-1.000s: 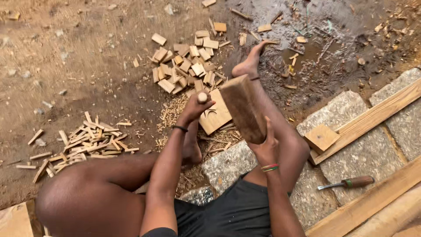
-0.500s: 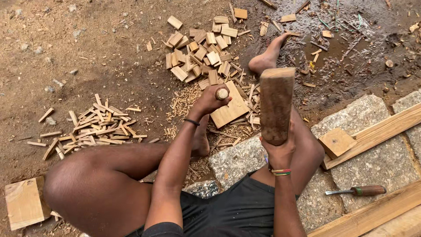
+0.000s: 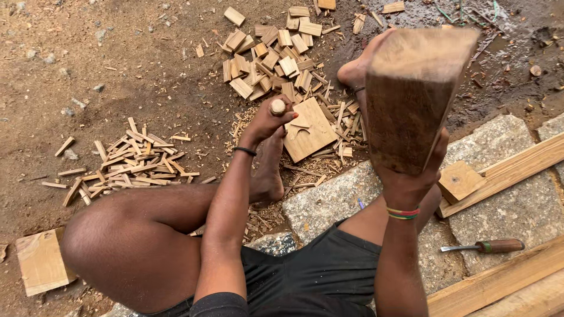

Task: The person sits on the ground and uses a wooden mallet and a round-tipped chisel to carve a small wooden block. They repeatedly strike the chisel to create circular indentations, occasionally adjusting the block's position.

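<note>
My left hand [image 3: 267,124] is closed around a chisel whose round wooden handle end [image 3: 277,107] sticks up above the fist. Its tip rests on a flat square wooden piece [image 3: 309,136] lying on the ground by my left foot [image 3: 267,170]. My right hand [image 3: 408,182] grips a heavy wooden mallet block [image 3: 414,97], raised high and close to the camera, above the square piece. My right foot [image 3: 358,70] is partly hidden behind the block.
A pile of small cut wooden blocks [image 3: 270,53] lies beyond the workpiece. Thin wooden slivers [image 3: 129,164] are heaped at the left. A second chisel [image 3: 484,246] lies on the stone slab [image 3: 329,199]. Planks [image 3: 505,170] and a small wooden square [image 3: 459,181] sit at the right.
My right hand has lifted the mallet block up toward the camera, so it looks much larger. My left hand has kept the chisel on the square piece.
</note>
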